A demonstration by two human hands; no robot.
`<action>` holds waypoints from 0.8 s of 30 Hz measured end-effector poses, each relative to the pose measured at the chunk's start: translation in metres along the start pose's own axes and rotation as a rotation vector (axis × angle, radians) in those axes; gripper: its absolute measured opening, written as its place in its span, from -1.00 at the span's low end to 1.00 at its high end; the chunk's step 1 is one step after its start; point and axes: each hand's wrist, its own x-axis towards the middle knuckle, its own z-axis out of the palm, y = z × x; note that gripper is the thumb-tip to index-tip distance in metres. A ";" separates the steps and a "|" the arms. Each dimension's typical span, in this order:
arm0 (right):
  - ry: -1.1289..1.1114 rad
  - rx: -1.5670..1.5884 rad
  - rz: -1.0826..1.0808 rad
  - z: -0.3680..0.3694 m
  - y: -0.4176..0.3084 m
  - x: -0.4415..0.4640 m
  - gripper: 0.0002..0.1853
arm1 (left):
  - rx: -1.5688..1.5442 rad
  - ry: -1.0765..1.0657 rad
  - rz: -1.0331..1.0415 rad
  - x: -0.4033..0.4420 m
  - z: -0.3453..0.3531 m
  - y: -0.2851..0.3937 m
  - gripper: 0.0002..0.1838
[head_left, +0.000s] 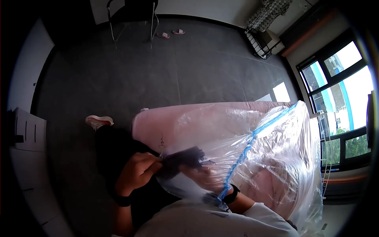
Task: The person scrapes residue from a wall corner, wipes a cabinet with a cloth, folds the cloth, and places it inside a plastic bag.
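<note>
A large clear plastic bag [276, 146] with a blue drawstring [246, 148] spreads over a pink-covered bed [154, 126]. My left hand [138, 172] is closed at the left end of a dark folded item [179, 160], outside or at the edge of the plastic. Beneath the film, my right hand [203, 175] lies against the lower right side of that dark item, its fingers blurred by the plastic. The blue string passes close to my right wrist. What the dark item is cannot be made out.
A black chair [132, 17] and pink slippers [178, 32] stand across the grey floor. Drawers [29, 130] are at the left, a wire basket [258, 43] at the back right, and windows [339, 94] at the right. My shoe [99, 121] shows beside the bed.
</note>
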 end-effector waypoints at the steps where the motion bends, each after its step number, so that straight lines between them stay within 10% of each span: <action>1: 0.193 0.176 -0.020 0.008 -0.001 -0.002 -0.60 | 0.000 0.009 0.002 0.002 0.000 0.001 -0.87; 2: 0.373 0.350 -0.048 0.014 -0.001 -0.004 -0.74 | 0.092 -0.020 0.035 0.003 -0.001 0.003 -0.85; 4: 0.032 0.125 0.017 -0.002 0.025 -0.028 -0.53 | 0.212 -0.026 0.057 0.007 -0.008 0.007 -0.83; 5: 0.305 0.112 -0.088 0.003 0.020 -0.021 -0.70 | 0.240 -0.094 0.043 0.008 -0.010 0.010 -0.82; 6: 0.009 -0.197 0.248 -0.016 0.008 -0.046 -0.69 | 0.263 -0.163 0.030 0.008 -0.012 0.012 -0.80; 7: 0.283 0.241 -0.305 0.001 0.108 -0.078 -0.70 | 0.284 -0.135 0.031 0.007 -0.013 0.012 -0.76; 10: 0.496 0.615 0.364 -0.012 0.069 -0.091 -0.79 | 0.291 -0.028 0.034 0.008 -0.019 0.005 -0.71; 14: 0.717 1.363 -0.128 -0.011 0.037 -0.086 -0.76 | 0.311 0.011 -0.013 0.007 -0.018 -0.007 -0.68; 20: 0.727 1.595 -0.256 0.005 0.017 -0.059 -0.63 | 0.307 0.062 -0.077 0.004 -0.016 -0.014 -0.70; 22: 0.250 1.796 -0.372 0.003 0.028 -0.057 -0.62 | 0.318 0.045 -0.123 0.001 -0.015 -0.013 -0.74; 24: 0.487 1.642 -0.174 0.009 0.016 -0.051 -0.63 | 0.291 0.028 -0.254 -0.002 -0.013 -0.011 -0.87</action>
